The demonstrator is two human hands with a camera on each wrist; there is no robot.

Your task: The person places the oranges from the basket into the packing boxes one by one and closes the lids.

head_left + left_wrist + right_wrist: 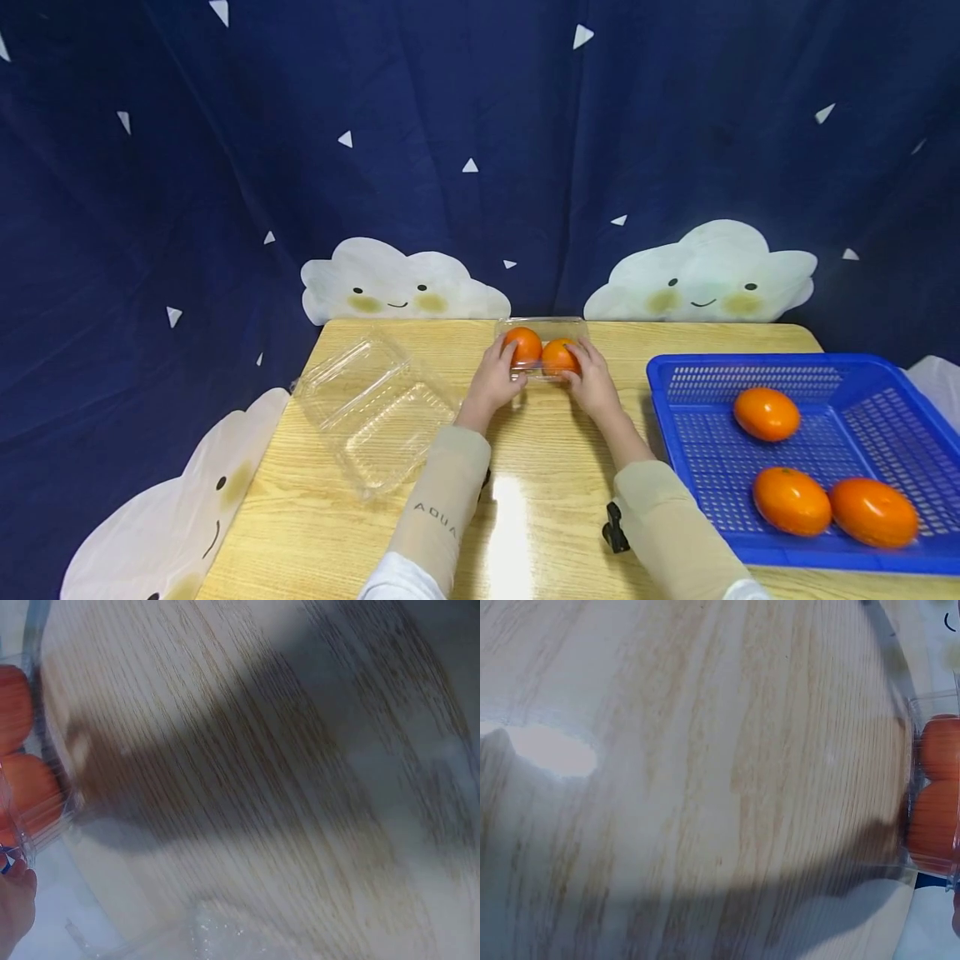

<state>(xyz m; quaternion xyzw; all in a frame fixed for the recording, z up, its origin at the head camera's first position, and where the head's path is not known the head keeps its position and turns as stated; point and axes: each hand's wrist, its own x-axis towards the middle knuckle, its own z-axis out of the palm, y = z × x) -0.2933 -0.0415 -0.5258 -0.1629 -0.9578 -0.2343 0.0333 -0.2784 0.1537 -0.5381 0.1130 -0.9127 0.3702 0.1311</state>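
Observation:
At the far edge of the table, a clear plastic clamshell box [551, 325] holds two glossy orange fruits side by side, a left fruit [522, 345] and a right fruit [559, 357]. My left hand [495, 377] grips the box's left end, with fingers over the rim by the left fruit and the thumb at the near side. The right hand [594, 382] grips the opposite end in the same way, fingers reaching by the right fruit. In the left wrist view, fingertips [16, 896] pinch the box's edge; the right wrist view shows mostly table beside the box [934, 701].
A second clear plastic clamshell [375, 417] lies spread open on the left of the wooden table [555, 517]. On the right stands a blue mesh basket [663, 433] with three orange fruits [767, 414] in it. Behind the table hangs a dark blue curtain [420, 100] with clouds.

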